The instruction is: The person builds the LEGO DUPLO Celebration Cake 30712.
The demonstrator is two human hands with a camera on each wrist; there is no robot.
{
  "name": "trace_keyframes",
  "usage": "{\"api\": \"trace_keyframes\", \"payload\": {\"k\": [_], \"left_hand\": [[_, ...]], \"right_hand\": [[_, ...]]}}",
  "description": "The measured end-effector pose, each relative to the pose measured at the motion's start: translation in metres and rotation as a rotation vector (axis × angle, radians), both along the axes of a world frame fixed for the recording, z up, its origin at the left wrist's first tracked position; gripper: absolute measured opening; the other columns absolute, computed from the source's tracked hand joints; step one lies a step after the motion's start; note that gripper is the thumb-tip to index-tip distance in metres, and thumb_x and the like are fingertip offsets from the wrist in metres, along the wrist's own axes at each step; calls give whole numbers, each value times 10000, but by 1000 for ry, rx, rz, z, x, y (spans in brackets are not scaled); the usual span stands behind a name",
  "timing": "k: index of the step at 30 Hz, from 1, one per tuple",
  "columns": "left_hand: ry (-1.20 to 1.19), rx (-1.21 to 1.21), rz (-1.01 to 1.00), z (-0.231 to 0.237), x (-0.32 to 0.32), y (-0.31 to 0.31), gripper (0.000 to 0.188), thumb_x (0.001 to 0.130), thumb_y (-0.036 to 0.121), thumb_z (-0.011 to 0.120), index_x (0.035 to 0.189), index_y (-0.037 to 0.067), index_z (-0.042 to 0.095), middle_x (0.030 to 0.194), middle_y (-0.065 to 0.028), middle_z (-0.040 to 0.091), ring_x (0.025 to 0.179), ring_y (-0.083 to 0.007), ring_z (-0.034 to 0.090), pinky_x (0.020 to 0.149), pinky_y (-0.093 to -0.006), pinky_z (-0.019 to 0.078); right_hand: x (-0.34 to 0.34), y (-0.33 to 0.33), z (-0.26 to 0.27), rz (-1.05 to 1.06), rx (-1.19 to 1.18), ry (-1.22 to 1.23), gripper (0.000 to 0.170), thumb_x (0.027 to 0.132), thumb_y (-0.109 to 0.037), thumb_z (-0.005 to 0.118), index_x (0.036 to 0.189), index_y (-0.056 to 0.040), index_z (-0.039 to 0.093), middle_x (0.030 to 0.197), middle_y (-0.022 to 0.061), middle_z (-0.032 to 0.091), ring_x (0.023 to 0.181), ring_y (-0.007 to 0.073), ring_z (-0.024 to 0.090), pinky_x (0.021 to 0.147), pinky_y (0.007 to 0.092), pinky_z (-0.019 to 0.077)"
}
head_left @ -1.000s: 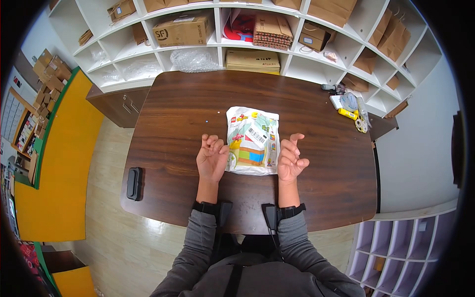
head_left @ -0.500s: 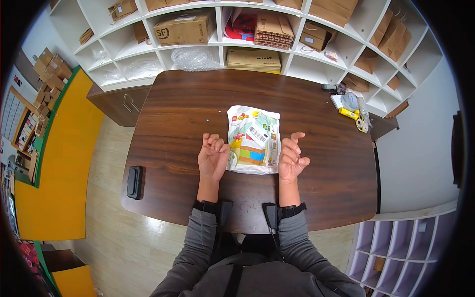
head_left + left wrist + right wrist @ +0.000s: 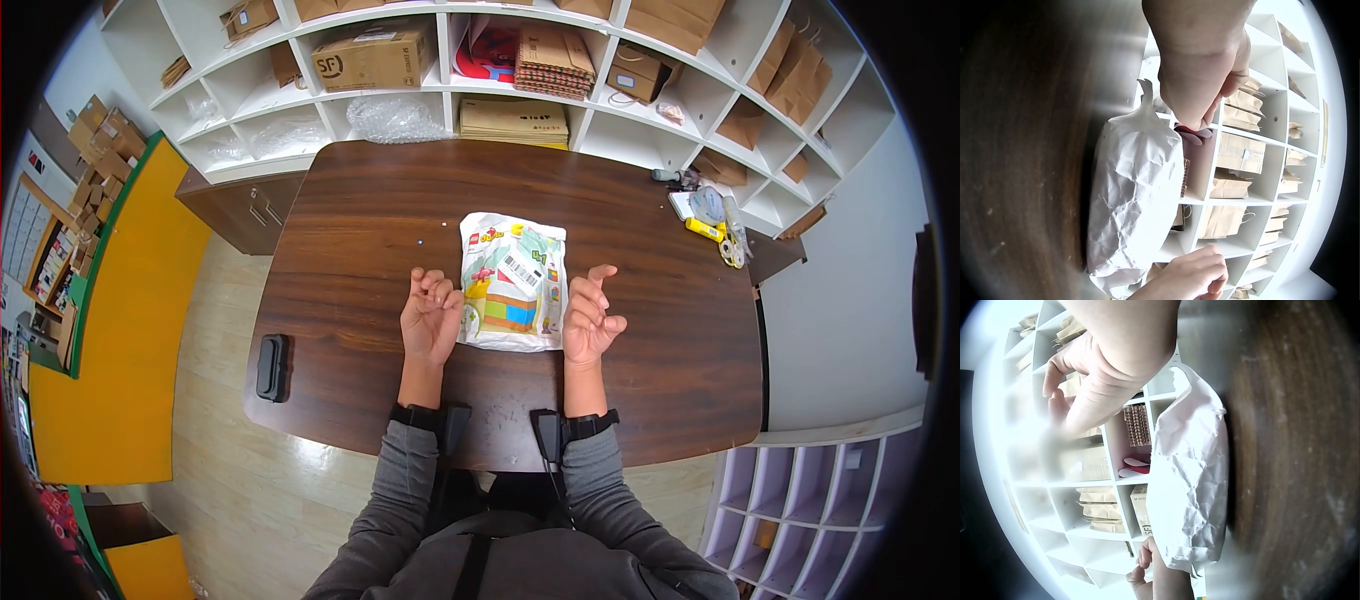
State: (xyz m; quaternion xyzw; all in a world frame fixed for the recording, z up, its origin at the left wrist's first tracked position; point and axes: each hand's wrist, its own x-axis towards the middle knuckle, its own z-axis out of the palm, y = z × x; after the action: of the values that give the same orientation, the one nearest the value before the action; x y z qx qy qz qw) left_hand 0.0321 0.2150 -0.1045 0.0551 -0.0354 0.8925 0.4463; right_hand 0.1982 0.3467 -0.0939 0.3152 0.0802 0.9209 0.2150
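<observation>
**Packet sits between two hands that hold nothing, its long axis on the 12-to-6 line**

Taking 12 o'clock as the bench's far edge in the head view, the white printed packet [image 3: 513,285] lies face up on the bench [image 3: 340,300], its long axis running 12 to 6. From the left hand [image 3: 431,322] its middle lies toward 2 o'clock; from the right hand [image 3: 590,322], toward 10. Neither hand is clearly nearer: each is just beside a long edge, close to the packet's lower half. Whether skin meets wrapper there, I cannot tell.

Both hands have loosely bent fingers, neither pressed together nor pinching anything, and both wrist views show the packet's crumpled side beside the hand. In my judgement, any grip on it turns on this even spacing, with the left closing toward 3 and the right toward 9.

Well apart from the packet, a black case [image 3: 272,369] lies between 8 and 9 o'clock.
</observation>
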Motion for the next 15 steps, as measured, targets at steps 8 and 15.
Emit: {"api": "trace_keyframes", "payload": {"k": [8,15], "left_hand": [[-4,-10,-3,1,1,0,416,644,-150,428,967,105,487,831,-10,415,667,-114,379,615,-238,341],[-5,3,-14,0,0,1,407,653,-150,420,974,96,471,826,-14,409,652,-112,360,588,-229,335]], "right_hand": [[0,0,0,-2,-5,-6,615,608,147,514,1158,-126,485,818,33,392,625,118,403,573,241,373],[-1,0,0,-4,-10,-3,609,617,143,516,1162,-126,484,820,33,393,630,119,404,582,242,377]]}}
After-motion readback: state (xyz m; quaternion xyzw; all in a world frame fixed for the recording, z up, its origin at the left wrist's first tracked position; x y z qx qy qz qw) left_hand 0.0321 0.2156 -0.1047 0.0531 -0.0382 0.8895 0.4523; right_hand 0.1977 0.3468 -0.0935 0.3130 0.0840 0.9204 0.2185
